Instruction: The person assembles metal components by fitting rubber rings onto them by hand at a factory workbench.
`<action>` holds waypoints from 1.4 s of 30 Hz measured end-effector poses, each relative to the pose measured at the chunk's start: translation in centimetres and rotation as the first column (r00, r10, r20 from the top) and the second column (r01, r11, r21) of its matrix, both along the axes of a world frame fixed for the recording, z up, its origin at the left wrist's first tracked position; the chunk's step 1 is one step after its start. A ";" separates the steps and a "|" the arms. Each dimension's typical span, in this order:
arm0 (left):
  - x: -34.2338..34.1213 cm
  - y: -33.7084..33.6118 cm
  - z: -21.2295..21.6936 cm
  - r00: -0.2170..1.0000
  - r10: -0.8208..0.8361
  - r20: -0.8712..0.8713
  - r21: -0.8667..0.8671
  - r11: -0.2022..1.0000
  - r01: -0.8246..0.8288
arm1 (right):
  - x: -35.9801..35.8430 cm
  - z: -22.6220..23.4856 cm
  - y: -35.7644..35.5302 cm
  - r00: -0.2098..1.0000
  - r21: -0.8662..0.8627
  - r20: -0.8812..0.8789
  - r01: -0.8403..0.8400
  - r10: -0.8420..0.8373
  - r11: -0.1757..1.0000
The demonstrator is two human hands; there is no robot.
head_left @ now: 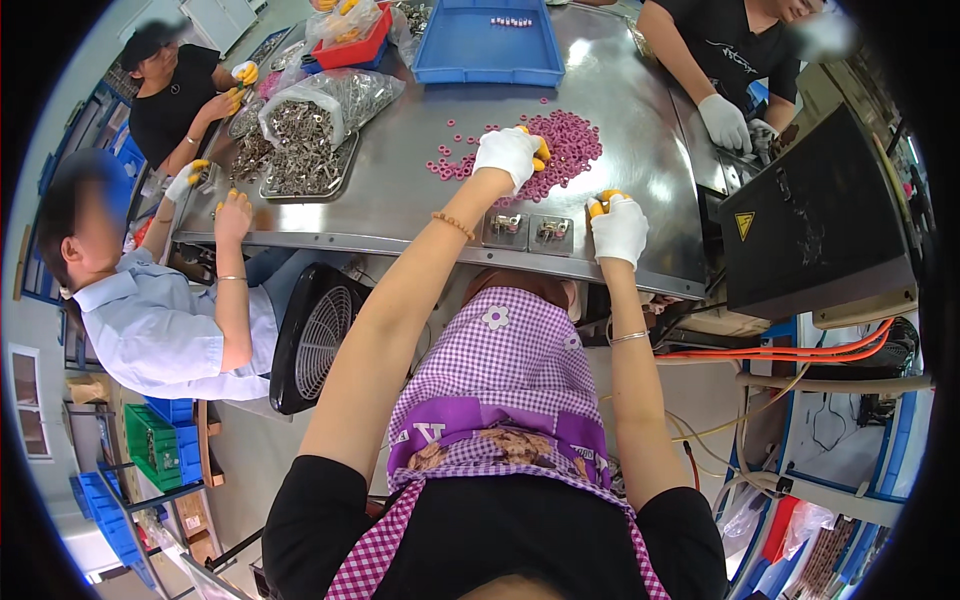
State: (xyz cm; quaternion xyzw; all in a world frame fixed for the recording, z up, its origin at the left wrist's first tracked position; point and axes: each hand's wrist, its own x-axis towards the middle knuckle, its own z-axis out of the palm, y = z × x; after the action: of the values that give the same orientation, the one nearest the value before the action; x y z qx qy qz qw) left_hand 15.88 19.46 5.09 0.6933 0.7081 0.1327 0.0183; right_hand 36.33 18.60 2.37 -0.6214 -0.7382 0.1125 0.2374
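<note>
The left hand (508,160), in a white glove, is resting at the near-left side of a pile of pink rings (575,150) on the metal desk (400,165). Its yellow-tipped fingers (541,150) are curling downward among the rings; whether they are pinching any, I cannot tell. A few loose rings are lying scattered to the left of the pile.

The right hand (619,232), gloved alike, is staying near the desk's front edge, just beside 2 small square trays. Its fingers are bending inward, thumb close to forefinger, but I cannot tell whether they are gripping something. Both trays, the left tray (494,243) and the right tray (540,247), are holding small metal parts.

Farther left, a clear bag (335,105) of metal pieces is spilling onto a metal tray (312,199). A blue tray (480,72) is sitting beyond the rings, carrying 1 row of small pieces. 2 co-workers are sitting along the left side, and 1 more is working at the far right.
</note>
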 end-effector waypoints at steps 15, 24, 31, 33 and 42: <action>0.1 -1.6 2.8 0.991 0.020 -0.134 -0.072 0.997 -0.030 | -0.2 1.1 -3.4 0.839 0.456 -0.172 -0.398 0.517 0.796; -1.0 -1.8 1.9 0.999 -0.047 -0.019 -0.047 0.998 0.046 | 0.7 1.0 -2.6 0.767 -0.103 -0.394 -0.584 0.506 0.805; -1.2 -1.4 0.8 0.928 0.068 0.365 -0.099 0.995 -0.034 | 0.8 0.5 -1.8 0.718 -0.181 -0.488 -0.640 0.496 0.747; -1.8 -1.3 -0.2 0.801 0.065 0.595 -0.102 0.995 -0.004 | 0.6 0.2 -2.1 0.690 -0.161 -0.561 -0.632 0.456 0.758; -1.9 -1.7 -1.3 0.591 0.053 0.805 -0.084 0.996 0.026 | 0.4 -0.2 -2.6 0.660 -0.154 -0.654 -0.595 0.370 0.789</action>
State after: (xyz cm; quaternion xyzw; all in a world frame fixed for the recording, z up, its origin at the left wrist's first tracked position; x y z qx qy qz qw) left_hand 13.98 17.78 3.75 0.5515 0.6335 0.4012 0.3655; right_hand 36.75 15.97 2.15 -0.3634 -0.7328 0.4912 0.2996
